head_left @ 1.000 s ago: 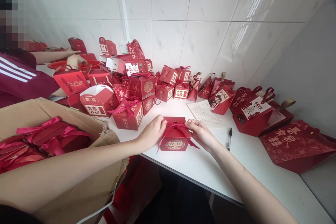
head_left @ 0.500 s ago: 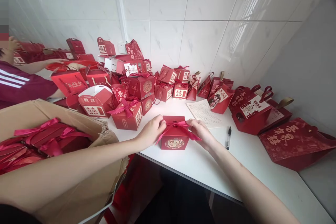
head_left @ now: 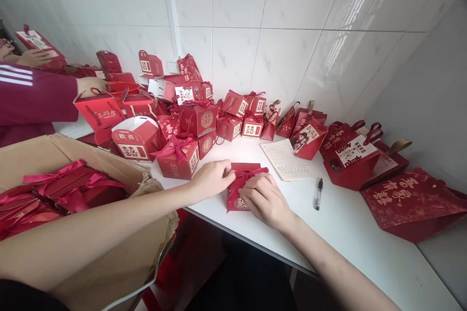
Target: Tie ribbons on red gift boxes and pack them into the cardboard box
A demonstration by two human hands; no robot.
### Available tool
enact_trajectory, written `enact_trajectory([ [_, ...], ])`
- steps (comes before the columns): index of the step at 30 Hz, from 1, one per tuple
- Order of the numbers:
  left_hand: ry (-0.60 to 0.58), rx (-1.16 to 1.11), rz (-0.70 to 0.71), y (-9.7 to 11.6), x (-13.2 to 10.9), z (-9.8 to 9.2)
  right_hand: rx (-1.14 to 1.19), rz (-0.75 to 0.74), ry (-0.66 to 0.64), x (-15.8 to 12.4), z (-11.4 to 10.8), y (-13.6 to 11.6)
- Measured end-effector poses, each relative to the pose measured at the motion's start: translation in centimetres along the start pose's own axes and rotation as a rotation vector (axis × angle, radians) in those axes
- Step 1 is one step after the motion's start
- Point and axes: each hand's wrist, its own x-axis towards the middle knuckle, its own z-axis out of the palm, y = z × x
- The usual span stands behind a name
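A small red gift box [head_left: 245,167] stands upright near the table's front edge, with a dark pink ribbon [head_left: 236,188] tied in a bow on its front. My left hand [head_left: 215,179] is closed at the bow's left side, fingertips pinching the ribbon there. My right hand [head_left: 264,199] lies across the front of the box, its fingers curled and pinching the ribbon's lower right part. It hides much of the gold print. Left of the box sits another red box with a pink bow [head_left: 178,158].
An open cardboard carton [head_left: 120,252] with ribboned red boxes is at left. Stacked red gift boxes [head_left: 197,119] stand behind. A written notebook [head_left: 288,159], a black pen [head_left: 318,194] and red gift bags [head_left: 412,201] are to the right. A co-worker's maroon sleeve [head_left: 40,92] reaches in from the left.
My right hand has moved from the bow's right side down and left over the box front. The left hand stays at the left. The co-worker's hand now holds up a red box.
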Motion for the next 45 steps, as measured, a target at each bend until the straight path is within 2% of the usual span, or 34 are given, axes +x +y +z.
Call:
enact_trajectory([
  [2, 0.073, 0.026, 0.039, 0.0, 0.2, -0.2, -0.005, -0.029, 0.03, -0.1, 0.1, -0.1],
  [5, 0.175, -0.024, 0.188, 0.3, 0.5, -0.5, -0.012, -0.079, 0.059, 0.0, 0.1, -0.5],
  [8, 0.086, -0.113, 0.306, 0.8, 0.5, -0.6, -0.04, -0.073, 0.085, 0.1, 0.2, -1.2],
  [12, -0.009, -0.135, 0.295, 1.0, 0.3, -0.5, -0.027, -0.082, 0.087, 0.2, 0.3, -1.6],
  [18, -0.062, -0.187, 0.327, 0.4, 0.2, -0.3, 0.041, -0.064, 0.075, 0.1, 0.2, -1.7],
  [24, -0.038, -0.184, 0.32, 0.5, 0.1, 0.0, 0.129, -0.007, 0.096, -0.1, 0.3, -1.8],
  [37, -0.056, -0.224, 0.364, 0.8, -0.2, 0.1, 0.112, -0.076, 0.064, 0.1, 0.0, -2.1],
  [45, -0.029, -0.249, 0.336, 0.8, -0.1, 0.5, 0.132, -0.076, 0.062, -0.3, 0.1, -2.1],
])
